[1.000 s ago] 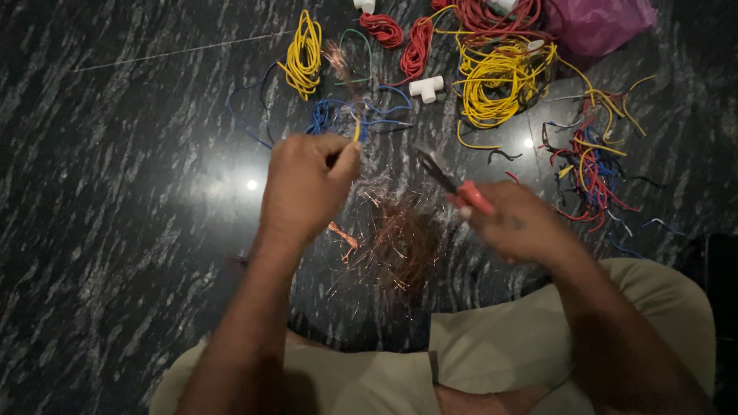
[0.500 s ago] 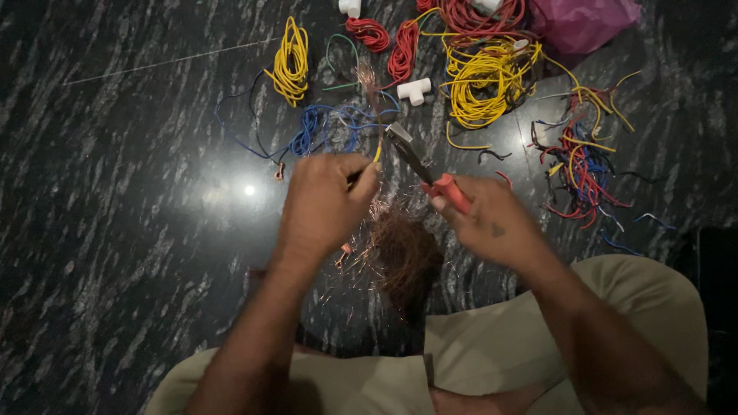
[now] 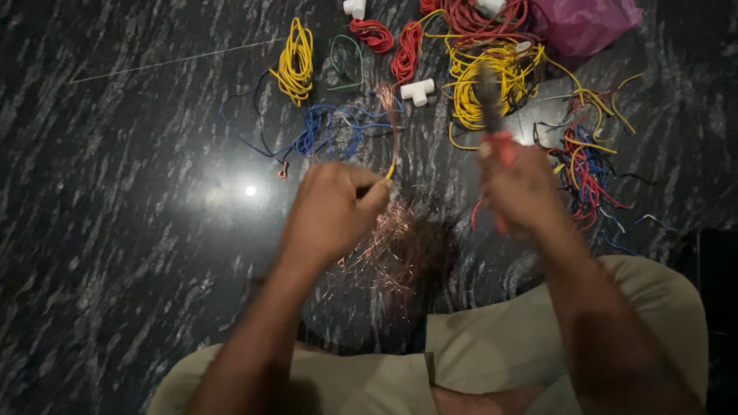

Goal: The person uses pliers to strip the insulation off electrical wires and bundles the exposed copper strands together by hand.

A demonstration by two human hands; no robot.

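My left hand point(image 3: 332, 211) pinches a short yellow wire point(image 3: 390, 170) whose bare copper strands point(image 3: 388, 115) stick up and fan out. To its right, my right hand point(image 3: 523, 188) grips a red-handled stripping tool point(image 3: 496, 115), its dark jaws pointing away from me and blurred. The two hands are apart, with the wire end between them. Below the hands lies a loose pile of stripped copper strands point(image 3: 392, 250) on the dark marble floor point(image 3: 115, 230).
Coils of yellow wire point(image 3: 296, 58), red wire point(image 3: 406, 50) and a big yellow bundle point(image 3: 484, 84) lie at the far side. Blue wire point(image 3: 323, 127), a white pipe tee point(image 3: 417, 91), a pink bag point(image 3: 584, 23) and mixed offcuts point(image 3: 588, 161) lie around. My knees are below.
The tool was at the wire near my left hand; now my right hand has pulled away to the right and the wire's copper end stands bare.
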